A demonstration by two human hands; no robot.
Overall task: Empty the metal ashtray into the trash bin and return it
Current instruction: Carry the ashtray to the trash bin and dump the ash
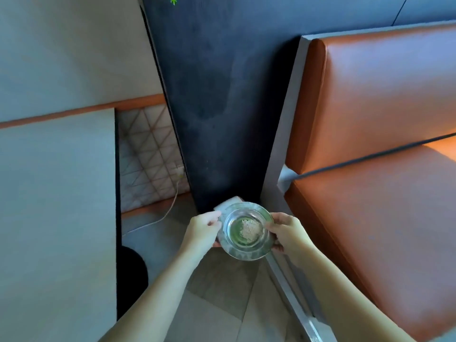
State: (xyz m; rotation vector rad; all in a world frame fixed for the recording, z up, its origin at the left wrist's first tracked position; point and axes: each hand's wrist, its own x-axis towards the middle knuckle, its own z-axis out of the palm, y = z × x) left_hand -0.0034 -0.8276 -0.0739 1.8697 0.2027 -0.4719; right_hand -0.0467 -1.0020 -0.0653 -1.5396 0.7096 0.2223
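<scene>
I hold the metal ashtray [247,230] level between both hands: my left hand [202,230] pinches its left rim, my right hand [286,233] its right rim, fingers curled close around the edge. A pale heap of ash [249,232] sits in the bowl. The ashtray hangs above the floor, near the foot of the dark pillar [222,107]. No bin shows. Tilt it early and I judge the ash spills onto the floor.
</scene>
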